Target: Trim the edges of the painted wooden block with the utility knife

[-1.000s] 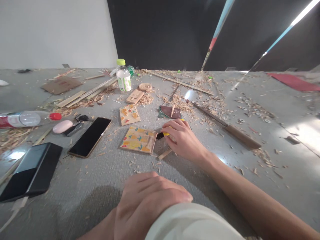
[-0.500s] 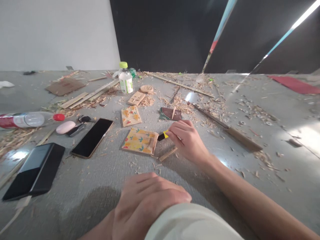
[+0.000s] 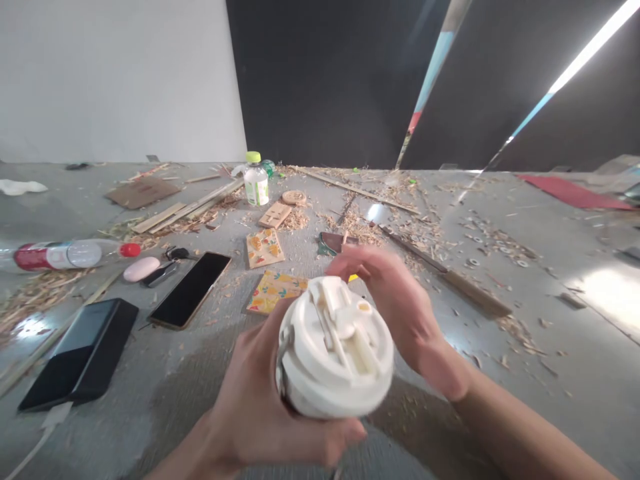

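Observation:
A white lidded cup (image 3: 337,350) is held upright near the camera, with my left hand (image 3: 270,407) wrapped round its left and near side. My right hand (image 3: 400,310), blurred, hovers just right of the lid with its fingers apart and nothing in them. Partly covered by the cup and my left hand is a fruit-patterned wooden piece (image 3: 276,290). A smaller patterned piece (image 3: 265,248) lies beyond it. A bit of a yellow tool (image 3: 353,277) shows beneath my right hand. Behind the fingers lies a dark green and brown piece (image 3: 330,243).
A phone (image 3: 191,290), a black device (image 3: 80,353) and a red-capped bottle (image 3: 75,255) lie at left. A green-capped bottle (image 3: 257,180) stands farther back. A wooden-handled blade (image 3: 470,290) lies at right among wood shavings.
My left hand has brought the white cup up and forward into full view. My right hand has let go of the yellow tool and drawn near the cup. The view has tilted slightly upward.

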The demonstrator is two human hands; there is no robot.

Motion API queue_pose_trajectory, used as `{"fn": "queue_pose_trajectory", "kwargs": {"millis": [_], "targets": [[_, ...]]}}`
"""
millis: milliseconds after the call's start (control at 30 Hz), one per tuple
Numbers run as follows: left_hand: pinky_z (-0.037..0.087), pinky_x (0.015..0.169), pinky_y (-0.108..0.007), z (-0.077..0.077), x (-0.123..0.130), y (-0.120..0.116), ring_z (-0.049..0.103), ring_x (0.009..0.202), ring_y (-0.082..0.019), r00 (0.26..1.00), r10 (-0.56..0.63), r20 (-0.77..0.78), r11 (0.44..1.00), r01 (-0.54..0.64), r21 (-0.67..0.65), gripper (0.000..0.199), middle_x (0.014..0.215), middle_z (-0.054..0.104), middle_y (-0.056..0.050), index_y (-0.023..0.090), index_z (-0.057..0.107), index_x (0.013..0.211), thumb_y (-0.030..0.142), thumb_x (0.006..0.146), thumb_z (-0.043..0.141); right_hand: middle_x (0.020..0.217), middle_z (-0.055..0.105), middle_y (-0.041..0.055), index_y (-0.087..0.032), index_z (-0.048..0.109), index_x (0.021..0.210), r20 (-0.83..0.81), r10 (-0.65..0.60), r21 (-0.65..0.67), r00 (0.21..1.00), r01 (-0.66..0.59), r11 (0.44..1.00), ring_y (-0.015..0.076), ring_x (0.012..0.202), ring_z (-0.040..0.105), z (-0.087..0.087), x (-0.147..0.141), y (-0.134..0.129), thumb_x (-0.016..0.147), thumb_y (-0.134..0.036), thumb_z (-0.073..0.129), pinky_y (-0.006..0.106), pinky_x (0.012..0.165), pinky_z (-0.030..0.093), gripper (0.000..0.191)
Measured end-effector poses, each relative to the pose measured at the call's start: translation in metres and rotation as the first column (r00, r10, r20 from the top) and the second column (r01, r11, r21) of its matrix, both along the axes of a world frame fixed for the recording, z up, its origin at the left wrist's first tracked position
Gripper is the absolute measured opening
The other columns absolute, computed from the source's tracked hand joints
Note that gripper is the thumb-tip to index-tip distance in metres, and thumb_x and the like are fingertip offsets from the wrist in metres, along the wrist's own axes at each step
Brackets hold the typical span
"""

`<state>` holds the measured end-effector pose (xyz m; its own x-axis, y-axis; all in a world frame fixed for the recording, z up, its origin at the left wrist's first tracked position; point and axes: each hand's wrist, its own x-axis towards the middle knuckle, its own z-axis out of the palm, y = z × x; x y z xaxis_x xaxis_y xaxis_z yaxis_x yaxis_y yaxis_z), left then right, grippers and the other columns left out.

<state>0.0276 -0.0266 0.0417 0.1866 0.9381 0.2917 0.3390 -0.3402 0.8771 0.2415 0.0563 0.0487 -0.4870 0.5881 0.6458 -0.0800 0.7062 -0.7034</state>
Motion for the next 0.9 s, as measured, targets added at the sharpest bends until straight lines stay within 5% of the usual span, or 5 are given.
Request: {"fn": "queue_pose_trajectory", "kwargs": {"millis": [167, 467, 667, 800, 900], "targets": [[0.064, 0.061, -0.028, -0.002, 0.002, -0.002, 0.074, 0.072, -0.02, 0.998, 0.06, 0.011, 0.998, -0.06, -0.014, 0.07, 0.09, 0.079, 0.002, 0.025, 0.068, 0.12, 0.038, 0.058, 0.097, 0.144, 0.057, 0.0113, -0.032, 0.047, 0.156, 0.262, -0.009, 0.128, 0.965, -0.026, 0.991, 0.034, 0.131, 0.054, 0.014, 0.001, 0.0, 0.062, -0.077, 0.089, 0.052, 0.113, 0.046, 0.112], [0.063, 0.063, -0.031, 0.009, 0.004, 0.005, 0.076, 0.077, -0.024, 0.995, 0.093, -0.027, 0.983, -0.096, -0.157, 0.058, 0.093, 0.08, -0.001, 0.025, 0.068, 0.115, 0.042, 0.065, 0.092, 0.159, 0.047, 0.0088, -0.037, 0.051, 0.152, 0.095, 0.092, -0.177, 0.991, -0.074, 0.981, 0.0352, 0.152, 0.041, 0.017, 0.002, -0.006, 0.065, -0.041, 0.102, 0.051, 0.12, 0.045, 0.101], [0.063, 0.067, -0.031, 0.012, 0.005, 0.008, 0.076, 0.083, -0.024, 0.995, 0.04, 0.087, 0.965, -0.016, -0.261, 0.057, 0.098, 0.08, -0.001, 0.025, 0.067, 0.121, 0.032, 0.069, 0.088, 0.163, 0.048, 0.0046, -0.032, 0.075, 0.119, -0.127, 0.174, -0.227, 0.976, -0.2, 0.953, 0.0329, 0.15, 0.048, 0.018, -0.007, -0.017, 0.078, -0.016, 0.092, 0.053, 0.12, 0.046, 0.047], [0.063, 0.066, -0.033, 0.019, 0.001, 0.009, 0.076, 0.085, -0.026, 0.998, 0.058, 0.033, 0.971, -0.049, -0.236, 0.059, 0.102, 0.08, -0.003, 0.024, 0.068, 0.121, 0.035, 0.068, 0.091, 0.164, 0.049, 0.0021, -0.033, 0.077, 0.113, -0.109, 0.153, -0.18, 0.982, -0.171, 0.969, 0.0327, 0.155, 0.041, 0.02, -0.008, -0.018, 0.082, -0.017, 0.089, 0.055, 0.126, 0.04, 0.037], [0.066, 0.073, -0.037, 0.031, -0.007, 0.017, 0.077, 0.093, -0.028, 0.995, 0.048, 0.087, 0.982, -0.031, -0.186, 0.062, 0.109, 0.08, -0.004, 0.026, 0.068, 0.124, 0.036, 0.068, 0.093, 0.172, 0.038, 0.003, -0.037, 0.066, 0.138, -0.047, 0.118, -0.145, 0.992, -0.123, 0.982, 0.0344, 0.153, 0.043, 0.019, -0.002, -0.01, 0.079, -0.04, 0.093, 0.056, 0.124, 0.041, 0.065]]}}
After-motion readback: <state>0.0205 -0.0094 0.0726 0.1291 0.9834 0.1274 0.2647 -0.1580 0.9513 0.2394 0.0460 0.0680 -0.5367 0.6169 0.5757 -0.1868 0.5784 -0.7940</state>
